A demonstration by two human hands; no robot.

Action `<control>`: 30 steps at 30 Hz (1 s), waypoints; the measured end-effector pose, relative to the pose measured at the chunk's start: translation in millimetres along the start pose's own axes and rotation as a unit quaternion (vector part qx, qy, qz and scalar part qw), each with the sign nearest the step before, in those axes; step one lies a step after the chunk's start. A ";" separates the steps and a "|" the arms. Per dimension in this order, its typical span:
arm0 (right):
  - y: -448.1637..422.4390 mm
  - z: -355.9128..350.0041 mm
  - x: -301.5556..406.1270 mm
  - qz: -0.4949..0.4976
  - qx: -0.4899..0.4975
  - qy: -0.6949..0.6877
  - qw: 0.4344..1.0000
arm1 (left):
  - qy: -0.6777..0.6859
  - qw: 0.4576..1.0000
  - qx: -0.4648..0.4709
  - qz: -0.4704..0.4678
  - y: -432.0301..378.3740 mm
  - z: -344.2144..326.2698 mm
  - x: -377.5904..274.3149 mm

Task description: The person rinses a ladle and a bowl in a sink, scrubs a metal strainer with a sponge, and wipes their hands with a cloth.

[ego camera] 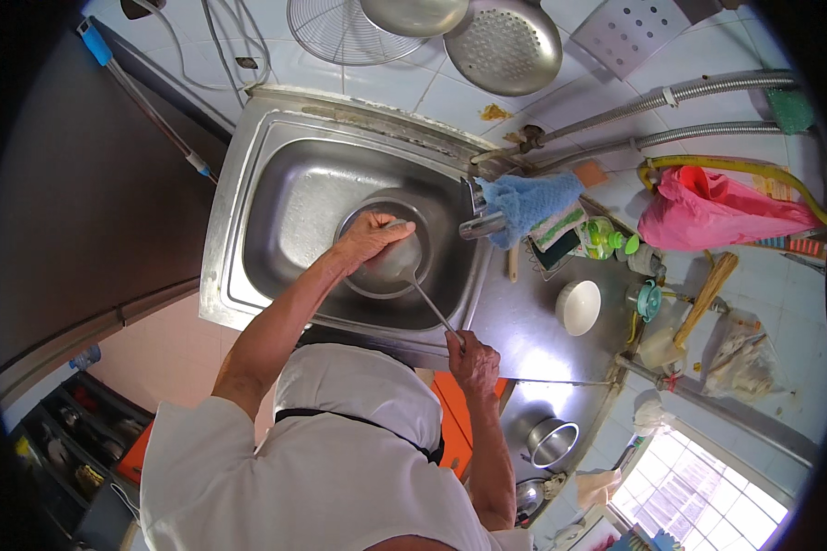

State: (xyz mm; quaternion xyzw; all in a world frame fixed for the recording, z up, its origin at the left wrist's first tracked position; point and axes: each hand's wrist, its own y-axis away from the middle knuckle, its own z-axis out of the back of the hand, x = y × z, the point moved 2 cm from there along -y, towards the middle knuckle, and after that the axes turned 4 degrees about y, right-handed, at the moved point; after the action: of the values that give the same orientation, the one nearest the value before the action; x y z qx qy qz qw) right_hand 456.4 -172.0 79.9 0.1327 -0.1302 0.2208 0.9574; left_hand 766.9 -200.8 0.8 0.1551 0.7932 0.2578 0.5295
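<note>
A stainless steel bowl (424,241) rests inside the metal sink basin (303,179). Over it lies the broad head of a long-handled metal cooking utensil (433,303), a ladle or a turner. My left hand (379,241) grips the edge of that head, thumb on top; its fingertips are hidden, so anything else under them does not show. At the sink's front right corner, my right hand (474,361) is closed around the end of the handle. The faucet (482,226) reaches over the basin's right edge, with a blue cloth (531,200) draped on it.
On the counter right of the sink stand a sponge (558,227), a green soap bottle (598,239), a white bowl (579,308) and a lidded jar (646,300). Nearer me is a metal pot (553,443). A skimmer (503,48) hangs on the tiled wall.
</note>
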 end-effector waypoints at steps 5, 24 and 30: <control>4.1 2.3 -8.9 0.013 -0.004 0.045 0.999 | -0.010 0.999 0.036 -0.018 9.7 -1.6 -5.9; -12.0 11.5 -42.1 0.102 -0.033 0.053 0.993 | -0.230 0.948 0.216 -0.038 33.1 5.9 -57.2; -14.1 11.4 -37.5 0.104 -0.040 0.028 0.993 | 0.021 0.971 0.224 0.080 31.0 26.4 -39.4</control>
State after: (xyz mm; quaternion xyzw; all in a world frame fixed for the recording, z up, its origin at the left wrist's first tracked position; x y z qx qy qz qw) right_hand 428.1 -202.4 76.2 0.0741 -0.1253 0.3173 0.9371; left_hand 805.7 -189.4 40.5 0.3273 0.8267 0.1186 0.4421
